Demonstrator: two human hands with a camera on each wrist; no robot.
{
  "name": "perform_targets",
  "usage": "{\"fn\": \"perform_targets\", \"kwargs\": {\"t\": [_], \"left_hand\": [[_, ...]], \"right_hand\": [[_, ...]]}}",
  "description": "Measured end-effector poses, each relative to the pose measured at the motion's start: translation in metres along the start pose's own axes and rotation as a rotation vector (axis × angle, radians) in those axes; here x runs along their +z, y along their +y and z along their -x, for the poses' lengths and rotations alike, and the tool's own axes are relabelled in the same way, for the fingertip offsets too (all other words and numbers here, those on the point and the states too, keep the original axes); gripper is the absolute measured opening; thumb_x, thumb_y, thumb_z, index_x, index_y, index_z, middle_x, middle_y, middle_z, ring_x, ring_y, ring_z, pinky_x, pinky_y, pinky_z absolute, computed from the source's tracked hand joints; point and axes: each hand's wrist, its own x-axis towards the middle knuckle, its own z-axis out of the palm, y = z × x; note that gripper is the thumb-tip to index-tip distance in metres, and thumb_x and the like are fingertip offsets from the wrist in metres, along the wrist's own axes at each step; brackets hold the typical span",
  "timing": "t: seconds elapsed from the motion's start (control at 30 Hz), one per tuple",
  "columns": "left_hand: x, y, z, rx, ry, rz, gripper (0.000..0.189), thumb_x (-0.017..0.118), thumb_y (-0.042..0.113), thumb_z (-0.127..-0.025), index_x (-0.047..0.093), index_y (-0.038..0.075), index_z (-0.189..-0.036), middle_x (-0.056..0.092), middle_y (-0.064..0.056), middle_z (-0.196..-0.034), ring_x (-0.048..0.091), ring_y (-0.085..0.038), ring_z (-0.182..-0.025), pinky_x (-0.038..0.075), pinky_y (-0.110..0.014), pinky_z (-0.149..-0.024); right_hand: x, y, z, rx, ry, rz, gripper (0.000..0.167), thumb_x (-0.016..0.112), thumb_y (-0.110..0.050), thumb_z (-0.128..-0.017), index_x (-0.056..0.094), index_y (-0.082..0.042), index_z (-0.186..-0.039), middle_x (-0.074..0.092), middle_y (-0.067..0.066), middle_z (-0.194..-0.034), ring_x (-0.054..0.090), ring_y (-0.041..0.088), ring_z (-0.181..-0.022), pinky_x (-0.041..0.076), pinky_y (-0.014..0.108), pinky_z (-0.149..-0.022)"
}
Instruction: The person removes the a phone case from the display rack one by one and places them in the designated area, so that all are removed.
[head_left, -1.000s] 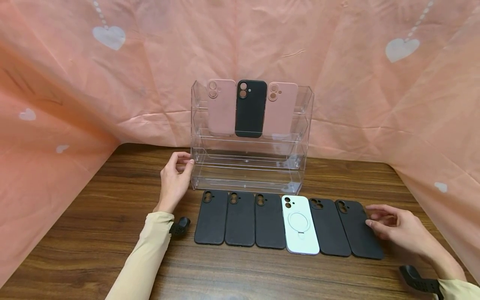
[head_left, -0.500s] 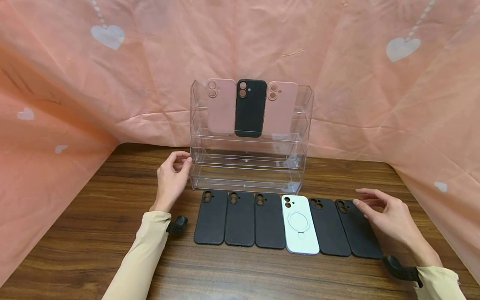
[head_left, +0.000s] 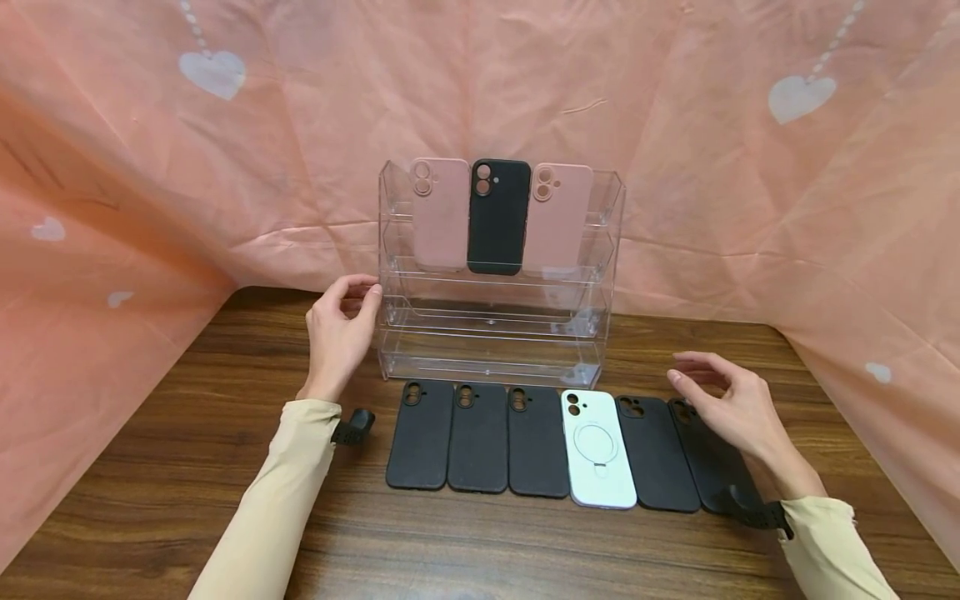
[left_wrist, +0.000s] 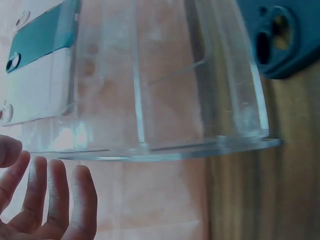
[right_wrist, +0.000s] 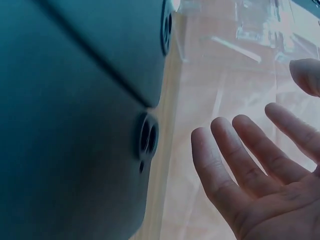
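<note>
- Pink heart-patterned fabric (head_left: 480,75) hangs behind a wood-grain table (head_left: 225,433). From the head view, we see a row of phone cases (head_left: 581,467) lying flat before the clear tiered rack (head_left: 491,337).
- We find the right hand (head_left: 731,408) above the far end of the rightmost black phone case (head_left: 708,467), fingers loosely parted, holding nothing. That case lies below and nearer the person, its long axis running away, camera end leaning left; the left hand (head_left: 337,337) is well apart from it.
- By the left wrist view, we see relaxed, empty fingers just beside the rack's side wall; contact we cannot tell.
- By the right wrist view, we see fingers spread, thumb apart, black cases alongside.
</note>
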Motion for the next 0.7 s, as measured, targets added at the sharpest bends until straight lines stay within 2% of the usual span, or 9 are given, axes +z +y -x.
{"fn": "perform_targets", "kwargs": {"t": [0.13, 0.27, 0.37, 0.53, 0.7], "left_hand": [[0.001, 0.012, -0.009, 0.031, 0.010, 0.007, 0.020, 0.068, 0.025, -0.097, 0.076, 0.012, -0.110, 0.076, -0.007, -0.098, 0.070, -0.018, -0.085, 0.049, -0.015, -0.075], [0.003, 0.022, -0.018, 0.055, -0.015, 0.041, 0.023, 0.067, 0.027, -0.098, 0.074, 0.013, -0.114, 0.075, -0.007, -0.104, 0.072, -0.020, -0.091, 0.054, -0.018, -0.080], [0.005, 0.027, -0.022, 0.074, -0.032, 0.060, 0.024, 0.067, 0.026, -0.098, 0.074, 0.012, -0.116, 0.075, -0.008, -0.107, 0.072, -0.021, -0.096, 0.057, -0.028, -0.085], [0.010, 0.033, -0.029, 0.116, -0.043, 0.053, 0.026, 0.068, 0.023, -0.097, 0.072, 0.010, -0.119, 0.074, -0.010, -0.110, 0.072, -0.025, -0.100, 0.056, -0.041, -0.092], [0.016, 0.040, -0.042, 0.140, -0.051, 0.069, 0.029, 0.069, 0.021, -0.097, 0.070, 0.008, -0.123, 0.072, -0.013, -0.114, 0.071, -0.029, -0.101, 0.051, -0.043, -0.098]], "right_hand": [[0.009, -0.007, -0.007, -0.015, 0.019, -0.014, 0.037, 0.069, -0.039, -0.097, 0.068, -0.018, -0.127, 0.067, -0.016, -0.107, 0.060, -0.015, -0.089, 0.053, 0.013, -0.068], [0.018, -0.015, -0.014, -0.037, 0.028, -0.044, 0.037, 0.070, -0.037, -0.097, 0.069, -0.016, -0.127, 0.072, 0.001, -0.112, 0.061, -0.014, -0.090, 0.051, 0.009, -0.073], [0.025, -0.019, -0.018, -0.062, 0.040, -0.062, 0.034, 0.070, -0.034, -0.097, 0.070, -0.014, -0.125, 0.073, 0.010, -0.113, 0.061, -0.013, -0.090, 0.050, 0.006, -0.077], [0.038, -0.027, -0.023, -0.088, 0.058, -0.076, 0.032, 0.071, -0.031, -0.096, 0.071, -0.012, -0.122, 0.074, 0.010, -0.111, 0.061, -0.012, -0.089, 0.049, 0.006, -0.078], [0.048, -0.033, -0.030, -0.103, 0.087, -0.089, 0.032, 0.071, -0.030, -0.097, 0.071, -0.010, -0.121, 0.074, 0.010, -0.112, 0.061, -0.010, -0.091, 0.049, 0.006, -0.079]]}}
